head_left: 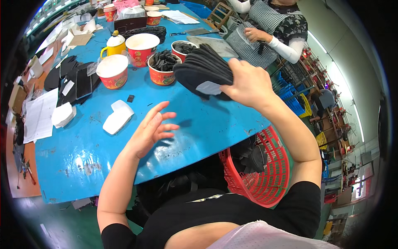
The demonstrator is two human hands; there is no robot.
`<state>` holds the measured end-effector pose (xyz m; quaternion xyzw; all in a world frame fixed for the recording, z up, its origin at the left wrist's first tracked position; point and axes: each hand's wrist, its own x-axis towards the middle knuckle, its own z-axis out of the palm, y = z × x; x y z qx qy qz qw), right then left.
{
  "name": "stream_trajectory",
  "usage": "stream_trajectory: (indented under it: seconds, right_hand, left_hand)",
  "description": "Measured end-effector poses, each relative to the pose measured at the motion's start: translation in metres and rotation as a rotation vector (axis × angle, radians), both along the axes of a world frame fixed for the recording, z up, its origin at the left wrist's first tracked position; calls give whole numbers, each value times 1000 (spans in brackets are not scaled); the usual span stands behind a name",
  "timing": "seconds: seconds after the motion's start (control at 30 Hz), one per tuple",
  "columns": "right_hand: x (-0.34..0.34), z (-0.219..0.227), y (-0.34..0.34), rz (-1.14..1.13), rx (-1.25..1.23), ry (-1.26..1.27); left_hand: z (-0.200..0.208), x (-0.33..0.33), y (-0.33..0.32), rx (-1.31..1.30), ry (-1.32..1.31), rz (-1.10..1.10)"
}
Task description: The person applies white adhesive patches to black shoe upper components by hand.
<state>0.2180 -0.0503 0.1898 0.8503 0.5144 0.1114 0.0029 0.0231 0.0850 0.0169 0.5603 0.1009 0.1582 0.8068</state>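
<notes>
Many black, flat pads (195, 74) look gathered in one stack, but not yet put down: the right hand (251, 83) holds them over the blue table (190, 145). The left hand (150, 130) is empty, fingers apart.

blue surface (186, 143) is looking glossy, bit scuffed | black stack (188, 79) is looking matt, kinda clothy | red basket (270, 182) is showing plastic | red tubs (139, 57) are looking papery
</notes>
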Motion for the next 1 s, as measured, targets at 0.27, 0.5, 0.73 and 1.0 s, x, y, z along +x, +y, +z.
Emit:
stream_trajectory:
  seconds: [0.27, 0.5, 0.73, 1.0]
  right_hand:
    - [-104, -83, 33, 252, -337, 89]
    - [-126, -112, 37, 363, -141, 220]
    - [-86, -117, 35, 351, 6, 241]
    - [-79, -121, 35, 438, 217, 331]
  left_hand:
    - [-2, 8, 6, -577, 1, -40]
    - [-5, -7, 22, -293, 193, 233]
    - [2, -8, 19, -274, 189, 209]
    - [-2, -13, 18, -278, 108, 184]
